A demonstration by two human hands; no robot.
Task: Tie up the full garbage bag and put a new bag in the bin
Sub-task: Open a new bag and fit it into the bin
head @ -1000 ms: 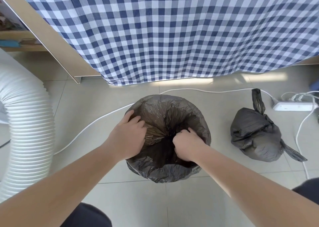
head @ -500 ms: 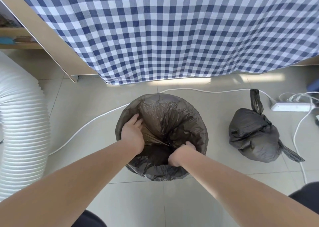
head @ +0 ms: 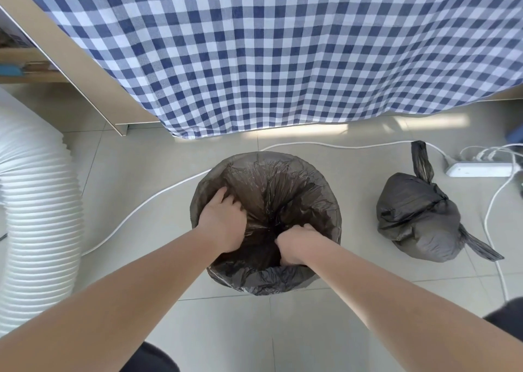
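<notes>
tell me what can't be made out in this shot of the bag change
All in the head view:
- Bin: wrapped by the new bag; its walls and colour never show.
- Bag bottom: dark, and covered by the left hand and right hand.
- Right hand's fingers: curled down into the plastic, so the grip is unclear.
- Tied bag: opaque, contents hidden.
- Power strip: plugs cut off by the right edge.

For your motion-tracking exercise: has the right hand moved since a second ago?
Yes. The right hand has drawn back from the middle of the bag-lined bin toward its near rim, while the tied garbage bag lies where it was.
</notes>
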